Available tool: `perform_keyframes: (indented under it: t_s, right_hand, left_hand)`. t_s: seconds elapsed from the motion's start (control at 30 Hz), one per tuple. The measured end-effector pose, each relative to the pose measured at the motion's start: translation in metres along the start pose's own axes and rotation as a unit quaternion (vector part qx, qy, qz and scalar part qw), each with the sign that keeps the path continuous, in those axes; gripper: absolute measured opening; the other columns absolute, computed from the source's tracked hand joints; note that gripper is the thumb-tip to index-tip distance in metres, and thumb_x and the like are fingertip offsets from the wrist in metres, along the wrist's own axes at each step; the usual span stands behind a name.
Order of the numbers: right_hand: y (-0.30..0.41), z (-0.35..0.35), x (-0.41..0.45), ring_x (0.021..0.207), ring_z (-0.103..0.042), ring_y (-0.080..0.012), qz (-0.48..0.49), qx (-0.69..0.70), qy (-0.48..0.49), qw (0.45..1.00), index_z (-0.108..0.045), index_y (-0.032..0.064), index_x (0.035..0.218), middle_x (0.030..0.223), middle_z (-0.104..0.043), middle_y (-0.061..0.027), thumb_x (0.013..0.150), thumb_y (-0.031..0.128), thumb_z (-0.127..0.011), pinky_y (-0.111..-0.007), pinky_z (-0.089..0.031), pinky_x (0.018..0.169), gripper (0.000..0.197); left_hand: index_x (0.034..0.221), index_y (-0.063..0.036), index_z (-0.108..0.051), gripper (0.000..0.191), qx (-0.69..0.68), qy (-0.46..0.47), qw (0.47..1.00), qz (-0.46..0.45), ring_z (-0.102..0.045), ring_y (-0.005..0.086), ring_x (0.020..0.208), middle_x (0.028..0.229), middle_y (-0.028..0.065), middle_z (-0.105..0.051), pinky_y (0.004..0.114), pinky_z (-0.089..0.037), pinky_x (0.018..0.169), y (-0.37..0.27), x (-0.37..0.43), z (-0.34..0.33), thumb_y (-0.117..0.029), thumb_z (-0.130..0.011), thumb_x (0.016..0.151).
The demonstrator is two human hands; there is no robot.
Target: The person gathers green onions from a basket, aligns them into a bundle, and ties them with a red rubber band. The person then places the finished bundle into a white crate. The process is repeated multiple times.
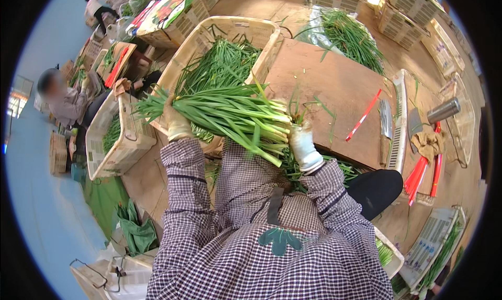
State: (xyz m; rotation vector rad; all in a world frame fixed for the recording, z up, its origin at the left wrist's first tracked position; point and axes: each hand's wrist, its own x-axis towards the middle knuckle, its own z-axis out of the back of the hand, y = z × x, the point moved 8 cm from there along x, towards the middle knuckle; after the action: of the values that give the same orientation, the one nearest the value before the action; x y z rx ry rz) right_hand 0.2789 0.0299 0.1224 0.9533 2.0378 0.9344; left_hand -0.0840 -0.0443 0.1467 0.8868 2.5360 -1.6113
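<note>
My left hand (177,119), in a soiled knit glove, grips a bunch of long green leafy stalks (235,114), likely garlic chives, near its leafy end. The bunch lies across above my lap, its pale stem ends to the right. At those ends is my right hand (304,143), also gloved, fingers curled. Loose brownish strands show by its fingertips; whether it holds them is unclear. Just beyond the right hand, a wooden board (310,70) bears leaf scraps, a red strip (363,115) and a knife (385,131). A plastic crate (270,45) of greens (219,63) stands ahead.
On the right, a crate-top board (425,182) carries a steel flask (443,110), a cleaver (414,127), a cloth glove (428,142) and red strips (416,178). More greens (351,35) lie beyond. Another person (72,98) sits left, behind a crate (117,159).
</note>
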Motion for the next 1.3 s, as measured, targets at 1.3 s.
perform_keyframes:
  t_s: [1.3]
  right_hand:
    - [0.003,0.026,-0.073,0.039,-0.043,-0.0073,-0.080,0.173,0.133,0.973,-0.066,-0.0002,0.089,0.057,-0.057,-0.0021,0.085,0.012,-0.064,-0.022,-0.029,0.035,0.013]
  left_hand:
    - [0.108,0.0015,-0.054,0.032,-0.093,-0.164,0.982,0.026,-0.060,0.0274,0.080,0.100,0.0162,-0.058,0.040,-0.052,0.073,0.037,-0.020,0.028,-0.019,-0.061,0.084]
